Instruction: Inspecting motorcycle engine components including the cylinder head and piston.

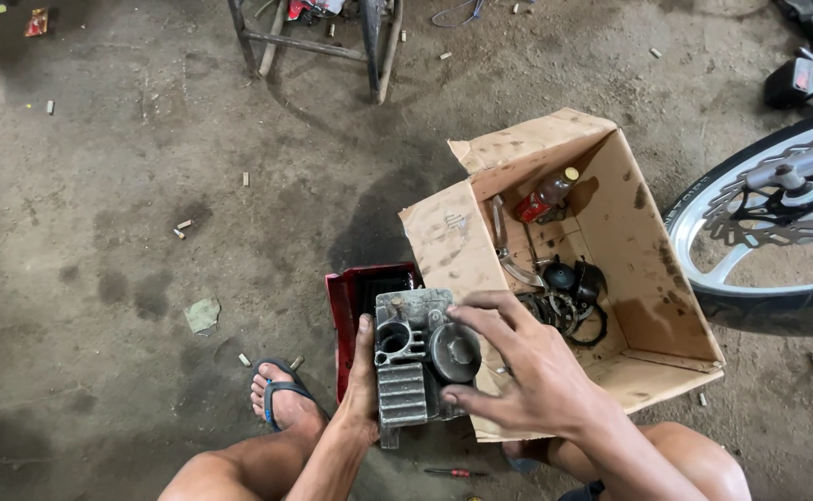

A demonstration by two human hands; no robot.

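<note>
A grey finned metal engine part [406, 357] with a round bore is held upright in front of me. My left hand [362, 385] grips its left side from below. The fingers of my right hand [522, 357] wrap around a dark round cap [454, 353] on the part's right face. Just behind the part stands a red tray [351, 311] on the dirt floor. Right of it sits an open, oil-stained cardboard box [643, 278] holding several dark rings and small engine pieces [564, 292] and a small bottle [545, 197].
A motorcycle wheel with a brake disc [777, 209] stands at the right edge. Metal stand legs [318, 42] are at the top. My sandalled foot [281, 399] rests left of the tray. A small screwdriver [453, 472] lies near my knees. Scraps litter the floor.
</note>
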